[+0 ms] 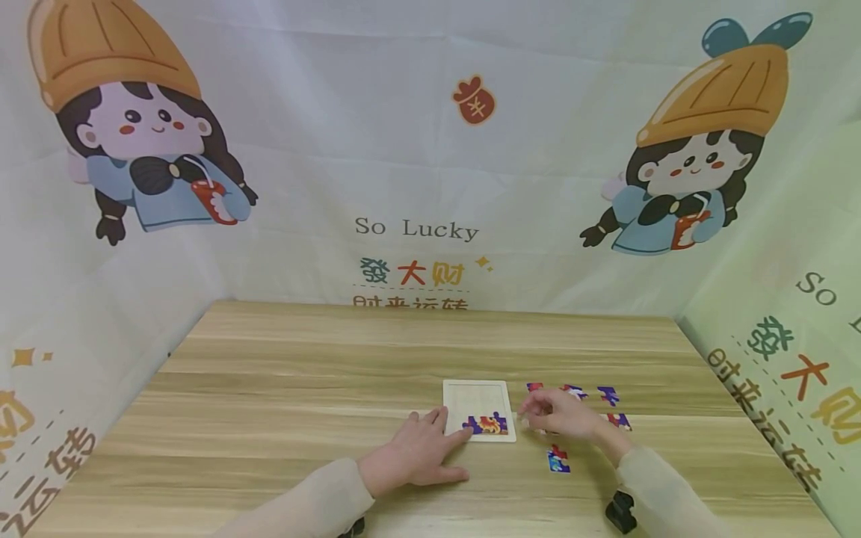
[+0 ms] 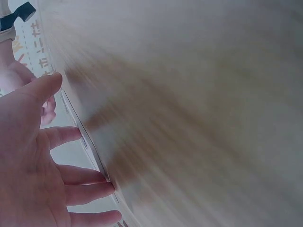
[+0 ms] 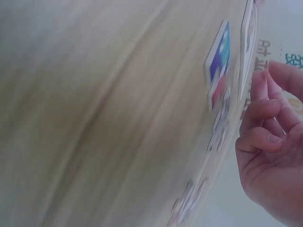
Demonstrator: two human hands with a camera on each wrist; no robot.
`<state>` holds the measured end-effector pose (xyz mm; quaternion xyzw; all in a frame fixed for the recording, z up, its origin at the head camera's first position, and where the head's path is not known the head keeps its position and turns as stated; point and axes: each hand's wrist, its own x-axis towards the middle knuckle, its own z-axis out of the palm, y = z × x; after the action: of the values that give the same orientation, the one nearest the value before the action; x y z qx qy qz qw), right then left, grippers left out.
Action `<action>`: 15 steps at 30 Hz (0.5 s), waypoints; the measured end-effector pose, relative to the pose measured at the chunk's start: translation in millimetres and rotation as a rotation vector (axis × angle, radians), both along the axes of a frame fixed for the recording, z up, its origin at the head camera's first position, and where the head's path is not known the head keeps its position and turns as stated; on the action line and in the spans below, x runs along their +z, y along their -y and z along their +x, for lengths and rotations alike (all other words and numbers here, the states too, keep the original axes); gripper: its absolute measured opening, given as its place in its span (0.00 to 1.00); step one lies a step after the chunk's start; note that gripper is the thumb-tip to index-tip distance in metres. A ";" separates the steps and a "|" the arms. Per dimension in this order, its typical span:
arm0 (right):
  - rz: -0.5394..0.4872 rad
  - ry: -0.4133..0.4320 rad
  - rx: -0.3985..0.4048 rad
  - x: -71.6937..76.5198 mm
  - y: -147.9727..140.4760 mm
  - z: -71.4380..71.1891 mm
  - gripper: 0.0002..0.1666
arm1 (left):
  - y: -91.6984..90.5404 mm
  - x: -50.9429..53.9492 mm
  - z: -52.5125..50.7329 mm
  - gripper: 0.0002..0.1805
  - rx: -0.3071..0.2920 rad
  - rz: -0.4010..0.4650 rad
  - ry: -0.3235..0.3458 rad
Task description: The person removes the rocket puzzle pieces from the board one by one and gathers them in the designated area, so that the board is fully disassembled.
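A pale puzzle tray (image 1: 477,385) lies on the table, with joined purple, red and yellow puzzle pieces (image 1: 491,425) along its lower edge. My left hand (image 1: 418,452) rests at the tray's lower left with fingers spread; the index fingertip reaches over the frame by the joined pieces. Just right of the tray, my right hand (image 1: 561,415) hovers with fingers bent. In the right wrist view the thumb and index tips of that hand (image 3: 272,137) come close together, and no piece shows between them. Part of a piece under this hand is hidden.
Several loose puzzle pieces lie around the right hand: a blue and red one (image 1: 558,459) nearer me, a purple one (image 1: 608,395) farther off, and a red-purple one (image 1: 619,421) by the wrist. A printed cloth (image 1: 417,179) hangs behind the wooden table (image 1: 303,381).
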<state>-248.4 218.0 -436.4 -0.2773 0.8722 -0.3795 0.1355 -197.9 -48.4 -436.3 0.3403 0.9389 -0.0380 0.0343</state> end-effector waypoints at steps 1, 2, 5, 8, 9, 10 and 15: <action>0.004 0.000 -0.008 -0.2 3.1 -0.3 0.09 | 0.1 0.0 0.0 0.36 0.001 0.001 0.001; 0.008 0.002 -0.014 -0.4 6.2 -0.8 0.09 | 0.2 0.1 0.1 0.36 0.002 0.001 0.002; 0.013 0.007 -0.025 -0.7 14.9 -2.9 0.08 | 0.4 0.0 0.1 0.36 0.003 0.002 0.002; 0.028 -0.007 -0.032 -0.9 22.7 -5.6 0.08 | 0.5 -0.1 0.1 0.36 0.000 0.000 -0.005; 0.034 -0.013 -0.037 -0.8 25.1 -6.3 0.08 | 0.4 -0.1 0.0 0.36 0.000 0.000 -0.007; 0.043 -0.022 -0.041 -0.9 27.2 -7.1 0.08 | 0.4 -0.1 0.0 0.36 -0.001 -0.001 -0.010; 0.073 -0.033 -0.058 -0.5 36.5 -8.7 0.08 | 0.4 -0.8 -0.5 0.36 -0.002 -0.003 -0.009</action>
<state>-257.1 181.5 -436.9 -0.2531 0.8951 -0.3467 0.1202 -198.5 -48.9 -437.1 0.3410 0.9387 -0.0408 0.0308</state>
